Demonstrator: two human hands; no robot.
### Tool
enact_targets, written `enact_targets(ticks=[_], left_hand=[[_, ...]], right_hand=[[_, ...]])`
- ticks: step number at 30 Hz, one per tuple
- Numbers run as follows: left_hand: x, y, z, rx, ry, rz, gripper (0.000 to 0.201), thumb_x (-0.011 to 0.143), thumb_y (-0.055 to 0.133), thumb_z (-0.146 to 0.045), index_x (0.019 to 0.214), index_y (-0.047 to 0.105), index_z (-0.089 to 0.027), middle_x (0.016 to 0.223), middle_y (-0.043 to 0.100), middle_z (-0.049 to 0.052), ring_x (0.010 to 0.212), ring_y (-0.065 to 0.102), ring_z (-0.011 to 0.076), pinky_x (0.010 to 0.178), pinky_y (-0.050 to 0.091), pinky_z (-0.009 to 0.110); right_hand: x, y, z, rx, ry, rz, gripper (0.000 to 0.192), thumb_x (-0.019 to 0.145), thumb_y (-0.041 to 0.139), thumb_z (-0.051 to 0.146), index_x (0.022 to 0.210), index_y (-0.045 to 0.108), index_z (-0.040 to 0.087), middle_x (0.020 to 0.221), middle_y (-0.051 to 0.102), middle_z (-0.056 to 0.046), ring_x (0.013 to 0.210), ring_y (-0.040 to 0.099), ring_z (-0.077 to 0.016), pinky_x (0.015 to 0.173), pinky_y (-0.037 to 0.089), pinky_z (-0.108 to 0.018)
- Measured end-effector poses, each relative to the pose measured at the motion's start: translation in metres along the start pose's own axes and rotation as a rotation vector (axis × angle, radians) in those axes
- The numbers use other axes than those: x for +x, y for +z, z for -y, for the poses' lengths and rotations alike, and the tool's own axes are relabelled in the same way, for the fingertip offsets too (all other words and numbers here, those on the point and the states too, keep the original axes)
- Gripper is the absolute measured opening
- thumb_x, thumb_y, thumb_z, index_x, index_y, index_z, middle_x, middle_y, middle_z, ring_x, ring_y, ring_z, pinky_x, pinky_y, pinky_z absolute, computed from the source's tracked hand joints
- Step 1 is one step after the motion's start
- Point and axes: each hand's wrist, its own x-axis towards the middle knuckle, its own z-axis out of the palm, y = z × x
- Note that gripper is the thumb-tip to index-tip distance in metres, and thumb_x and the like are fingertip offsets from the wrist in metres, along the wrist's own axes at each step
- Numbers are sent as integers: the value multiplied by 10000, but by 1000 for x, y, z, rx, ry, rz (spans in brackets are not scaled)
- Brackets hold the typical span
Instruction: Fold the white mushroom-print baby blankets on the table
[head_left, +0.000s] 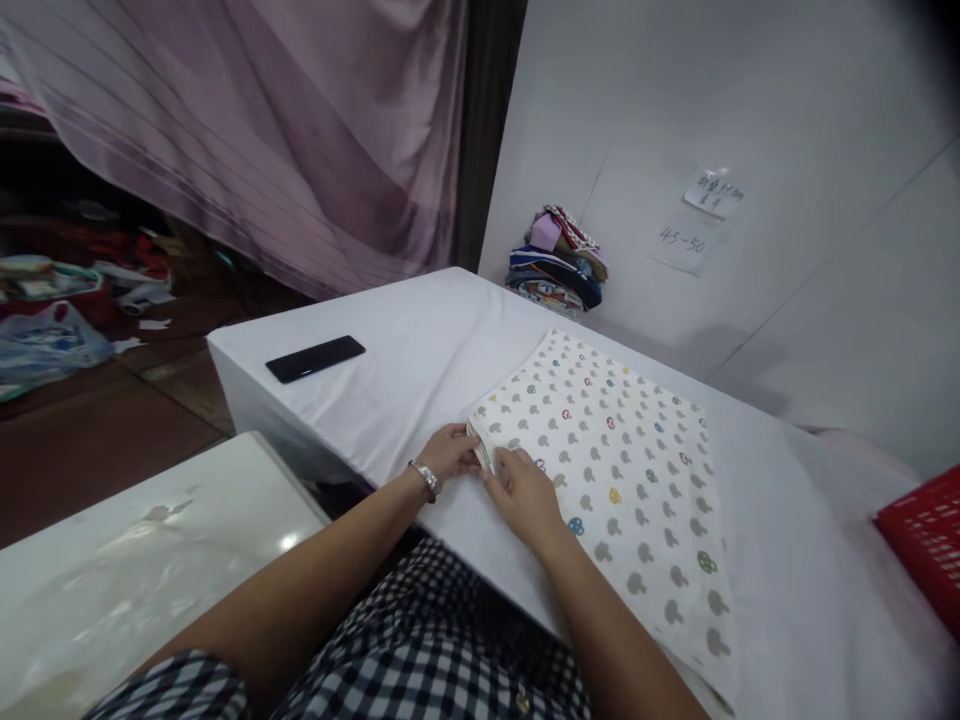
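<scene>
A white cloth (622,450) printed with grey mushrooms and a few coloured ones lies folded flat on the white-covered table (420,340). At its near left corner, my left hand (451,452) pinches the layered edge between thumb and fingers; a silver band circles that wrist. My right hand (525,495) is just beside it, its fingers closed on the same edge and the palm side resting over the cloth. The fingertips of both hands are partly hidden by the fabric.
A black phone (315,358) lies on the table's left part. Folded clothes (559,262) are stacked by the wall. A red plastic basket (926,540) stands at the right edge. Clear plastic covers a white surface (150,560) at lower left. A pink curtain (300,130) hangs behind.
</scene>
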Motion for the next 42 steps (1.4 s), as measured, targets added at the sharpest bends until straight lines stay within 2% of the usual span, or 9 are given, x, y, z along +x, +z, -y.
enact_targets(ticks=[8, 12, 16, 19, 25, 28, 32, 38, 42], left_hand=[[-1, 1, -4, 24, -6, -3, 230, 696, 559, -121, 910, 483, -158, 615, 617, -11, 521, 598, 127, 567, 533, 274], [2, 0, -3, 44, -4, -36, 232, 679, 569, -107, 887, 485, -167, 596, 592, -28, 472, 558, 113, 520, 523, 272], [0, -2, -1, 43, 17, -75, 256, 696, 551, -102, 933, 474, -158, 600, 581, -23, 510, 572, 121, 513, 517, 259], [-2, -5, 1, 33, 44, -94, 248, 703, 539, -104, 937, 471, -155, 626, 580, -22, 521, 578, 115, 508, 512, 246], [1, -7, 7, 29, 124, -98, 259, 684, 544, -91, 924, 471, -153, 602, 569, -35, 496, 576, 119, 493, 511, 260], [2, -7, 8, 43, 149, -113, 259, 679, 564, -104, 917, 474, -151, 615, 570, -33, 491, 573, 115, 480, 506, 253], [0, -8, 5, 35, 145, -118, 252, 691, 566, -111, 918, 465, -153, 622, 555, -40, 483, 559, 97, 475, 493, 232], [3, -10, 9, 84, 175, -128, 263, 692, 557, -114, 936, 466, -153, 600, 535, -51, 467, 545, 102, 458, 486, 240], [5, -11, 11, 80, 194, -111, 271, 684, 565, -120, 936, 470, -149, 591, 541, -48, 460, 546, 102, 449, 482, 233]], right_hand=[[44, 13, 4, 217, -29, -28, 208, 827, 484, 295, 954, 608, 186, 843, 586, -22, 724, 515, -132, 677, 399, -252], [43, 24, -1, 340, -63, -100, 204, 820, 480, 272, 942, 615, 179, 810, 578, -20, 728, 514, -133, 695, 406, -257], [39, 30, -7, 474, -3, -239, 235, 804, 491, 278, 989, 585, 170, 787, 569, -16, 698, 509, -134, 679, 422, -260], [37, 29, -5, 481, 19, -306, 259, 809, 485, 291, 1022, 571, 173, 802, 567, -20, 690, 503, -135, 678, 426, -262], [32, 25, 6, 313, -61, -112, 227, 845, 453, 293, 984, 612, 211, 852, 572, -31, 789, 523, -152, 728, 415, -266], [31, 22, 6, 290, -78, -129, 255, 868, 411, 288, 1000, 613, 208, 847, 567, -37, 804, 525, -155, 736, 416, -265], [31, 21, 3, 251, -73, -210, 345, 881, 385, 290, 1177, 529, 187, 897, 568, -56, 814, 528, -160, 744, 422, -269], [30, 28, 8, 13, -88, -51, 318, 903, 351, 310, 1129, 566, 248, 854, 550, -39, 747, 530, -154, 627, 404, -245], [29, 29, 10, 19, -86, -53, 321, 910, 344, 306, 1143, 557, 242, 873, 543, -38, 763, 528, -144, 640, 408, -235]])
